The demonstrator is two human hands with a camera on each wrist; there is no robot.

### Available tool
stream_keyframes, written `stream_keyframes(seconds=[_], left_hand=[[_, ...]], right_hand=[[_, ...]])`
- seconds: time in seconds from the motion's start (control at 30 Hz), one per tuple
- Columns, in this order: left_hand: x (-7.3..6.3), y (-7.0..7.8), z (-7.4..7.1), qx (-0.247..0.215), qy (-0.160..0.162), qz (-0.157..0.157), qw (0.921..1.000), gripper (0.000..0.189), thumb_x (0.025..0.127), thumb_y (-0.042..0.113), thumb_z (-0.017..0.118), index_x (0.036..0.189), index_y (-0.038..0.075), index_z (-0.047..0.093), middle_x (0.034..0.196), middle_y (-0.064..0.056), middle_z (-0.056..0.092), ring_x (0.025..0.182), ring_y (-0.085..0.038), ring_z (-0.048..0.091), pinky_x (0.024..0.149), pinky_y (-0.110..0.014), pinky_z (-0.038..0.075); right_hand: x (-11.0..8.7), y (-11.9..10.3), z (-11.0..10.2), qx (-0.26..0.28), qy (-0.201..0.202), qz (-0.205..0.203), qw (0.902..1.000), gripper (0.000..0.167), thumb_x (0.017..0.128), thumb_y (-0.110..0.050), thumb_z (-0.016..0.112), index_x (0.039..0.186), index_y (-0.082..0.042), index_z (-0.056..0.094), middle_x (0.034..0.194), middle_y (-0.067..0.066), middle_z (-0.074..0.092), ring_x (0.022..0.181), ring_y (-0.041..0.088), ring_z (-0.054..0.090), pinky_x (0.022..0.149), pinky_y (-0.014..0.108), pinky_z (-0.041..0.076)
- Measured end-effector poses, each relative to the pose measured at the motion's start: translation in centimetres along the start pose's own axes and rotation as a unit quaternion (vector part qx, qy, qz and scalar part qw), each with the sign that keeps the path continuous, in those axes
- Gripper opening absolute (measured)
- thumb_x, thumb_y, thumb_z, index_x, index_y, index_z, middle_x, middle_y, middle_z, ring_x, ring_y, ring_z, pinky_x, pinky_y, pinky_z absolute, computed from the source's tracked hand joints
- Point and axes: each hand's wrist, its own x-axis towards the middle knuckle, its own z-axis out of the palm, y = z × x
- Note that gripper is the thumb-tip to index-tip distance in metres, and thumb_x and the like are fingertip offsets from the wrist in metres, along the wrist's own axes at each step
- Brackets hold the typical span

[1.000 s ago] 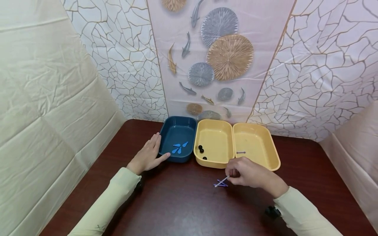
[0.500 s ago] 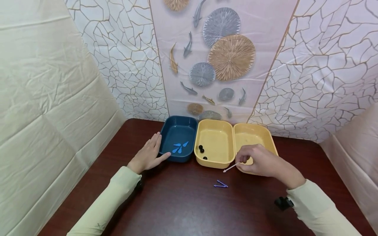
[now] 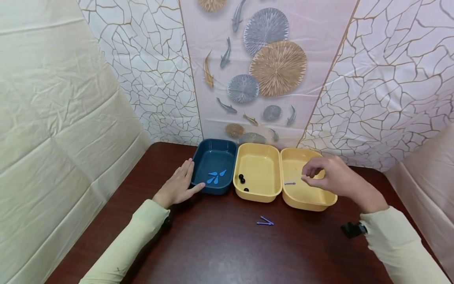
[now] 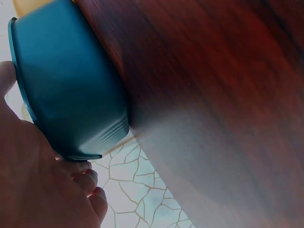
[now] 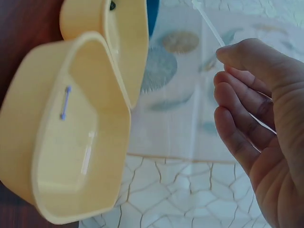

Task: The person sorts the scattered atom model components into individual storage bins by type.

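My right hand (image 3: 335,177) is above the right yellow tray (image 3: 328,197). In the right wrist view it pinches a thin whitish stick with a knobbed end (image 5: 212,23) between thumb and forefinger; the stick is faint in the head view. A small purple stick with knobbed ends (image 5: 66,102) lies in that tray. Two more purple sticks (image 3: 265,223) rest on the table, their right ends close together. My left hand (image 3: 177,185) rests on the left edge of the dark blue tray (image 3: 232,148), fingers straight and thumb spread along the near rim.
Several blue drop-shaped pieces (image 3: 216,180) lie in the blue tray. The middle yellow tray (image 3: 259,165) holds three black beads (image 3: 242,181). All three trays stand in a row near the back of the dark wood table (image 3: 213,244), before a patterned cloth (image 3: 230,51).
My right hand has lifted the whitish stick off the pile of purple sticks and carried it right and back, over the right yellow tray. My left hand has stayed in place.
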Motion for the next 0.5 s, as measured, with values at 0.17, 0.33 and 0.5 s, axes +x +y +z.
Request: stream_keyframes(seconds=[0.17,0.33,0.5], left_hand=[[0.0,0.0,0.1,0.0,0.001,-0.002,1.0,0.103,0.103,0.069,0.045,0.168,-0.003,0.009,0.178,-0.02,0.007,0.166,-0.04,0.012,0.134,-0.057,0.018],[-0.1,0.0,0.0,-0.004,0.0,-0.003,1.0,0.103,0.103,0.069,0.045,0.168,-0.002,0.009,0.178,-0.019,0.006,0.166,-0.039,0.012,0.134,-0.056,0.017],[-0.1,0.0,0.0,-0.002,0.001,-0.001,1.0,0.103,0.103,0.069,0.045,0.168,-0.002,0.008,0.178,-0.02,0.007,0.166,-0.039,0.012,0.134,-0.056,0.018]], right_hand=[[0.0,1.9,-0.2,-0.001,0.014,0.021,0.9997,0.028,0.077,-0.004,0.09,0.08,-0.026,0.073,0.074,-0.019,0.066,0.068,-0.007,0.06,0.064,0.016,0.055],[-0.4,3.8,0.7,0.005,0.007,0.063,0.998,0.024,0.08,-0.006,0.089,0.08,-0.024,0.074,0.073,-0.016,0.067,0.068,-0.006,0.061,0.063,0.024,0.059],[-1.5,5.6,2.5,0.029,-0.009,0.12,0.9923,0.018,0.083,-0.007,0.087,0.082,-0.02,0.075,0.075,-0.011,0.07,0.069,-0.004,0.062,0.064,0.023,0.058]])
